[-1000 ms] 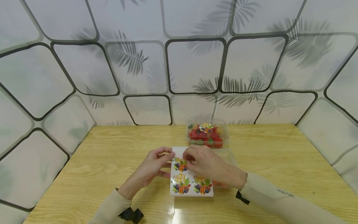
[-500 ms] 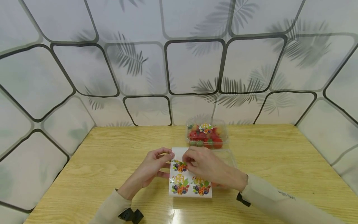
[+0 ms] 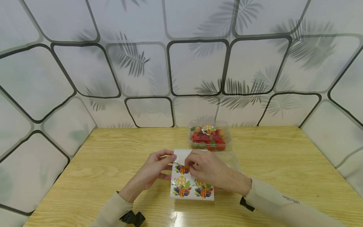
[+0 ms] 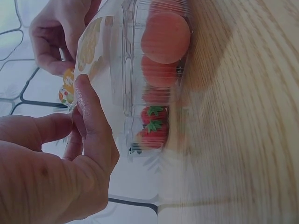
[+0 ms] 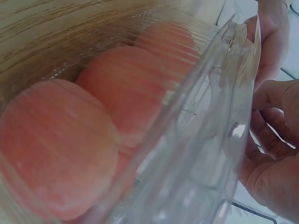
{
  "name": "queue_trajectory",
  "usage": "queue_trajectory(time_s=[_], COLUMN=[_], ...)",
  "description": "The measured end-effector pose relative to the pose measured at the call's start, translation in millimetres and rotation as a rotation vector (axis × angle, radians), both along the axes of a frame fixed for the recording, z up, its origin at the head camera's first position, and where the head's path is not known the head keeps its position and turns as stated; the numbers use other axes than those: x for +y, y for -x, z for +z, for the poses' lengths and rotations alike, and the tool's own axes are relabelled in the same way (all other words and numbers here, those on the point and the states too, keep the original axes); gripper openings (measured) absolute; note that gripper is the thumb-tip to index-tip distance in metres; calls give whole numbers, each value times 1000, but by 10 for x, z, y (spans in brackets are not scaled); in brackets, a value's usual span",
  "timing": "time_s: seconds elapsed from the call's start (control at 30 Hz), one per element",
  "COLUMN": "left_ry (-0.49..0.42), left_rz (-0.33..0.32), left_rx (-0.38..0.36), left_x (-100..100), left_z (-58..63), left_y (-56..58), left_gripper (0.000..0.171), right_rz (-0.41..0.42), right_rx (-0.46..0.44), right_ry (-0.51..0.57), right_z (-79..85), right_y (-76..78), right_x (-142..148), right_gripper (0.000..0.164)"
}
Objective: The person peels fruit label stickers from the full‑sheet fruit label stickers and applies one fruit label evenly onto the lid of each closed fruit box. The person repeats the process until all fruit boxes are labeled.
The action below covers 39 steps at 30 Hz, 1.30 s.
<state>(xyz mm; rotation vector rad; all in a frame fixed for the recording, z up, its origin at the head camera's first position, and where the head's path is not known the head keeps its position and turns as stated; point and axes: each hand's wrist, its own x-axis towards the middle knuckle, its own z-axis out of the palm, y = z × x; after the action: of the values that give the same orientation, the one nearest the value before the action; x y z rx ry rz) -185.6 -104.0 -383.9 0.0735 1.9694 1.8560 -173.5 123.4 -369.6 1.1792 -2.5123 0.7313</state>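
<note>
My left hand (image 3: 154, 168) holds the left edge of a white sheet of fruit stickers (image 3: 181, 155), with its thumb on top and fingers behind. My right hand (image 3: 208, 167) is over the sheet's upper right, its thumb and index finger pinching the upper sticker (image 3: 182, 169). In the left wrist view this sticker (image 4: 67, 88) stands partly lifted from the sheet. Two whole stickers lie side by side along the lower edge. Under the sheet is a clear plastic box (image 3: 231, 160) with peaches (image 5: 58, 144) in it, mostly hidden from the head view.
Behind the hands stands a lidded clear box (image 3: 227, 138) of strawberries (image 3: 220, 145), with a fruit sticker (image 3: 208, 130) on its lid. Everything is on a light wooden table (image 3: 119, 151) against a patterned backdrop (image 3: 198, 69).
The sheet has shifted slightly left and toward me. Less of the upper sticker's top shows now. Both hands keep nearly the same place and hold.
</note>
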Motion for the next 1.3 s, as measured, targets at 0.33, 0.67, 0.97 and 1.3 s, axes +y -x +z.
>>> queue_trajectory(time_s=[0.33, 0.67, 0.97, 1.3], left_ry=[-5, -1, -5, -11], left_rz=[3, 12, 19, 23], left_rx=[0, -6, -6, -2], left_x=[-20, -33, -43, -57], left_z=[3, -12, -19, -35], left_y=[-6, -7, -6, -4], left_gripper=[34, 34, 33, 35], right_rz=[19, 84, 95, 63], right_rx=[11, 63, 60, 59], right_ry=[0, 52, 39, 6], right_z=[-17, -61, -40, -34], right_y=[-14, -15, -51, -95], right_x=[-3, -1, 5, -13], right_gripper=[16, 17, 15, 14])
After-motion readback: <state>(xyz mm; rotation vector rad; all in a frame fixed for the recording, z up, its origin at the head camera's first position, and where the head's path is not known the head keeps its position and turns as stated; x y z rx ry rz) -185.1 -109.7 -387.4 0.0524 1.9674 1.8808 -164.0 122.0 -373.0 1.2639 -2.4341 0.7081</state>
